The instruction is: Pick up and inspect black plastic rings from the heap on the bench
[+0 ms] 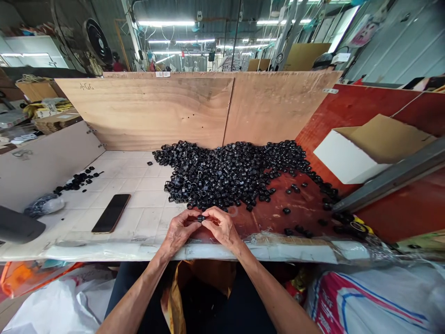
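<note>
Between the fingertips of both hands sits a small black plastic part (200,218), held just over the front of the workbench. My left hand (180,230) pinches it from the left side. From the right, my right hand (221,226) grips it with thumb and forefinger. The fingers partly cover the part, so its exact shape is hard to make out. Right behind the hands spreads a large heap of similar small black plastic parts (222,174), many of them ring-like.
Left of the hands lies a phone (111,213); a grey cylinder (19,226) stands farther left, near a small pile of black pieces (78,181). Wooden boards (167,111) wall the back. On the right are a white box (354,155) and a metal bar (392,174). An open bag (177,297) is below.
</note>
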Demonstrator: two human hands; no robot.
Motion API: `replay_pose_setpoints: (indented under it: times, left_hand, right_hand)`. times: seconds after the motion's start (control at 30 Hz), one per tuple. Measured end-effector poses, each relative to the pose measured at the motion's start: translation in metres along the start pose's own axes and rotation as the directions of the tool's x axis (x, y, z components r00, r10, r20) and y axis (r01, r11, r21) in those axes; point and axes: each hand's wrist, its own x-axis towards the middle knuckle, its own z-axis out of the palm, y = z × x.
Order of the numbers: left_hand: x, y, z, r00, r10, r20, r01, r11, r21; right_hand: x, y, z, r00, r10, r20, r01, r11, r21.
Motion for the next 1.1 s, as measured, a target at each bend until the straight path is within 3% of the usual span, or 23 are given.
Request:
replay_pose_setpoints:
  times: [0.27,0.47,0.7,0.8,0.97,1.1]
  left_hand:
    - [0.001,0.003,-0.002,0.994,0.104,0.024,-0.106,0.989,0.102]
    - [0.001,0.000,-0.004,0.989,0.144,0.041,-0.148,0.978,0.149]
    - [0.001,0.002,-0.001,0.998,-0.018,0.064,0.021,0.999,-0.049]
    - [0.001,0.004,0.000,0.997,-0.014,0.070,0.019,0.998,-0.068]
    - [-0.001,0.000,-0.001,0.993,0.106,0.052,-0.110,0.990,0.092]
    - [0.000,-0.007,-0.003,0.994,0.102,0.040,-0.104,0.994,0.030]
  right_hand:
    - [-0.001,0.011,0.004,0.998,0.056,0.026,-0.056,0.998,-0.029]
    - [0.000,0.014,0.004,0.999,0.015,0.032,-0.013,0.997,-0.076]
    - [0.003,0.001,-0.002,0.979,-0.200,0.038,0.201,0.979,-0.025]
    - [0.002,0.000,-0.001,0.988,-0.154,0.027,0.156,0.987,-0.045]
    - [-0.002,0.011,0.007,1.000,-0.003,-0.007,0.002,0.996,-0.093]
    - [-0.002,0.014,0.009,0.999,-0.030,0.045,0.035,0.992,-0.120]
